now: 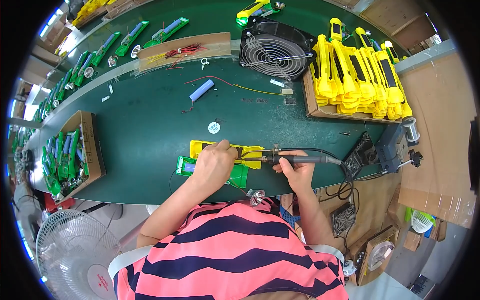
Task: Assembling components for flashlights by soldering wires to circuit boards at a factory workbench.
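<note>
A yellow plastic flashlight shell [255,164] lies open side up near the bench's front edge. Over it, my left hand [214,164] bends down with its fingers pinched together; what they grip, if anything, is hidden. My right hand [299,176] is closed around a soldering iron [312,159], whose tip points left into the shell. Just in front sits a green shell half [240,177], partly under my left hand, with a blue cell [189,168] at its left end. A shiny round reflector [257,197] rests at the bench edge beside it.
A box of yellow shells [357,80] stands at the back right, beside a black fan [277,52]. Green parts fill a carton [90,145] at left. A loose blue cell [201,90] and wires [187,50] lie farther back. The soldering station [392,150] is at right.
</note>
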Demonstrator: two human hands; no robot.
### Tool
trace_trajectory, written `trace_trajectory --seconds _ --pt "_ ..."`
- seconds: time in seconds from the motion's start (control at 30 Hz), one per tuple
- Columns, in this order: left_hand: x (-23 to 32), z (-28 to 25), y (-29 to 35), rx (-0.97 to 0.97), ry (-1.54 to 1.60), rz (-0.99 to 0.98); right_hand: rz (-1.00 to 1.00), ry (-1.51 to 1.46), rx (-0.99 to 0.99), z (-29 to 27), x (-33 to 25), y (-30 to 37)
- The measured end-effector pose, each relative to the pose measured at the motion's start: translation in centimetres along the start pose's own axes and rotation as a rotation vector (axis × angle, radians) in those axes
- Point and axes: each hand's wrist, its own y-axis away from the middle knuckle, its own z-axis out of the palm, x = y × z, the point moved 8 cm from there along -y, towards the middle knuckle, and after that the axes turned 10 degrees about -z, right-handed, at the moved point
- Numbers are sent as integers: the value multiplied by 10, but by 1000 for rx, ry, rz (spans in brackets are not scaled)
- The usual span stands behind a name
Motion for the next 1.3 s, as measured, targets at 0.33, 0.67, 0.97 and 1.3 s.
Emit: trace_trajectory --seconds 0.33,0.67,0.97,1.3 --pt "1 1 -1 21 -28 -17 -71 -18 65 -3 -30 11" --pt "2 2 -2 24 -39 -5 -253 480 -321 62 -31 29" --pt "2 2 -1 25 -64 9 -211 555 -403 77 -34 24" --pt "-4 -76 25 152 -183 -79 -370 641 -492 76 -37 15"
